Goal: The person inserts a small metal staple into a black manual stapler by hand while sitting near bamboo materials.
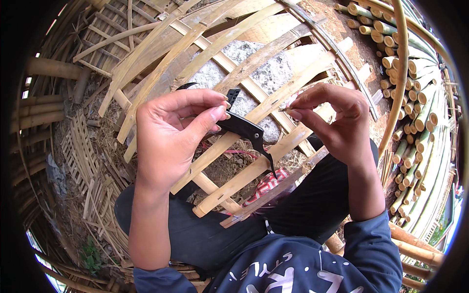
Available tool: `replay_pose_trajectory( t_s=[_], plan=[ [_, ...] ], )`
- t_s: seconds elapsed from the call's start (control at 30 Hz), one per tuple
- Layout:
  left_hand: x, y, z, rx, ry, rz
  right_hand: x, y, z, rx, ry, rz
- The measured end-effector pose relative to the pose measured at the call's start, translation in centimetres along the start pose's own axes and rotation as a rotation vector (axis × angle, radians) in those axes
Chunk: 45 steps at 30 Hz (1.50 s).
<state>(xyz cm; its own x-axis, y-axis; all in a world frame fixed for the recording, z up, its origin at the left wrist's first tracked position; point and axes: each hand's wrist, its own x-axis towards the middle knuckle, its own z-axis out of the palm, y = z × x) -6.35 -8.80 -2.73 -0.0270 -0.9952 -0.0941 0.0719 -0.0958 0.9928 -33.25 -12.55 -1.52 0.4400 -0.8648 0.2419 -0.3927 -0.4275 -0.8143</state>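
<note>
My left hand [171,129] is raised over bamboo slats, thumb and fingers closed around a black metal hand tool. The tool [244,128] has a riveted joint and a thin curved arm pointing down toward my lap; part of it is hidden behind my fingers. To the right, my right hand [332,115] has its thumb and forefinger pinched together on something small that I cannot make out. Beneath both hands lies an open lattice of flat bamboo strips [276,149], crossing each other over a pale rough stone block [268,71].
Cut bamboo poles [415,107] are stacked at the right, beside an upright curved pole [399,73]. More lattice pieces [105,36] lie at the far left. A red and white patterned item [266,185] sits under the slats, between my dark-trousered legs [303,195].
</note>
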Motion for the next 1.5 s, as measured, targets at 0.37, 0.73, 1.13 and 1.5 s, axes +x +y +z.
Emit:
replay_pose_trajectory(
  t_s=[0.37, 0.73, 1.13, 1.5],
  plan=[
    [0.7, -1.2, 0.3, 0.253, -0.018, 0.135, 0.0, 0.3, -0.2, -0.014, -0.01, -0.015],
    [1.7, -2.7, 0.2, 0.293, 0.164, 0.179, -0.3, 1.2, -0.4, 0.039, 0.088, -0.007],
    [1.6, -0.8, 1.5, 0.774, 0.114, 0.567, 0.1, 0.6, -0.6, -0.045, 0.016, 0.091],
    [1.0, 0.4, 0.1, 0.93, 0.228, 0.663, 1.3, 2.9, 2.9, -0.207, 0.016, -0.026]
  ],
)
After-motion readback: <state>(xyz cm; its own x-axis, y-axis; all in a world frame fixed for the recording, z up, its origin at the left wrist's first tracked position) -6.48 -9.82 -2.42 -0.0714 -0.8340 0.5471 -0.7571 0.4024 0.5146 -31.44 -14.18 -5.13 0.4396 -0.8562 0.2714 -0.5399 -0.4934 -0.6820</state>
